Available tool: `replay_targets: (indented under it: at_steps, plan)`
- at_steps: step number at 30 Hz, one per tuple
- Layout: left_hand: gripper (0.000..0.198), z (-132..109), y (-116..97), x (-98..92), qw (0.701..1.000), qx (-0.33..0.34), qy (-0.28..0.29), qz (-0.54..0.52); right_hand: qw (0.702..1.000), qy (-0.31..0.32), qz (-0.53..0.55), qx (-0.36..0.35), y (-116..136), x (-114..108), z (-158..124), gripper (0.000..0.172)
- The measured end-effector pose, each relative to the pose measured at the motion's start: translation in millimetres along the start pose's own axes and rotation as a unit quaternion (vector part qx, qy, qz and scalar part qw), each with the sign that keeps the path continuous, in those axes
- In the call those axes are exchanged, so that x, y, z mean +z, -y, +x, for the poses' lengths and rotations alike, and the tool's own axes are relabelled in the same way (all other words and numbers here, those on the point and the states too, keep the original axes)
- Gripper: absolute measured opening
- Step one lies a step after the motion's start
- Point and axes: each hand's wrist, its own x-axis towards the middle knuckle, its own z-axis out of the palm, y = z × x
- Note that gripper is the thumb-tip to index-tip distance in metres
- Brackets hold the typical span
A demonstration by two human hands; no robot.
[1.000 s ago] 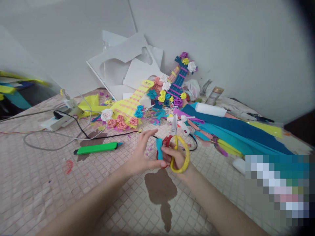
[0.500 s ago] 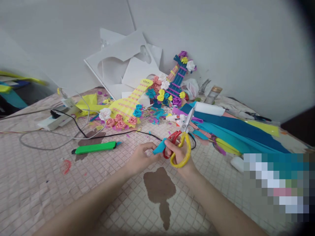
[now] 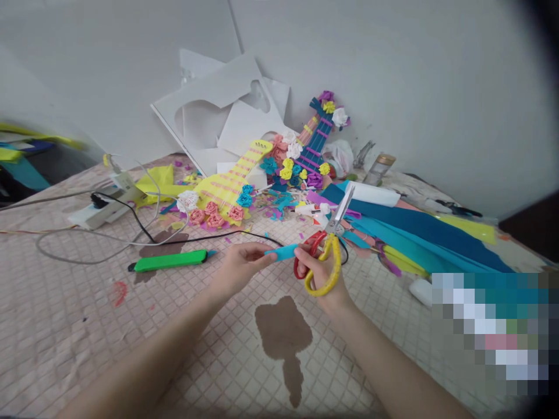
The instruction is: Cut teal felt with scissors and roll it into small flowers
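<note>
Though well apart from the jar (image 3: 379,170), contents unclear, left fingers (image 3: 258,254) and scissors-bearing (image 3: 336,259) right fingers (image 3: 311,262) tight on blue strip (image 3: 286,252).

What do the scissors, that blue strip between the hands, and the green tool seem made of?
Scissors: shiny grey blades suggest steel; thick, coloured handles look plastic. Blue strip: matte, thin and flat, likely paper, though fabric is possible. Green tool: smooth, bright and evenly coloured, probably plastic.

head | from wearer's head, forward and down | left hand (image 3: 243,263), right hand (image 3: 320,269) near | wall (image 3: 428,87) beyond table (image 3: 209,366)
</note>
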Motion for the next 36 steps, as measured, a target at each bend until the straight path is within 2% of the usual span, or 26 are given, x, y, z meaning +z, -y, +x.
replay_targets:
  at_steps: [6,11,16,26,32,36]
  plan:
    - [0.023,-3,-3,3.9,0.999,-0.038,0.018,-0.022,1.0,0.016,0.003,-0.002,-1,2,-3,0.035]
    - [0.021,-4,-3,8.3,0.996,-0.038,0.02,-0.082,1.0,0.018,0.009,0.021,-2,5,-7,0.04]
    - [0.017,-5,-5,5.8,0.996,-0.042,0.025,-0.078,0.999,0.013,-0.004,0.051,-2,5,-9,0.043]
    - [0.02,-7,-4,6.9,0.992,-0.048,0.033,-0.111,0.999,0.015,0.003,0.043,1,7,-11,0.044]
    - [0.023,-6,-4,7.6,0.982,-0.081,0.043,-0.165,0.997,0.025,-0.028,0.071,-4,4,-12,0.046]
    - [0.023,-6,-5,7.6,0.975,-0.097,0.047,-0.193,0.998,0.013,-0.021,0.052,-6,2,-9,0.045]
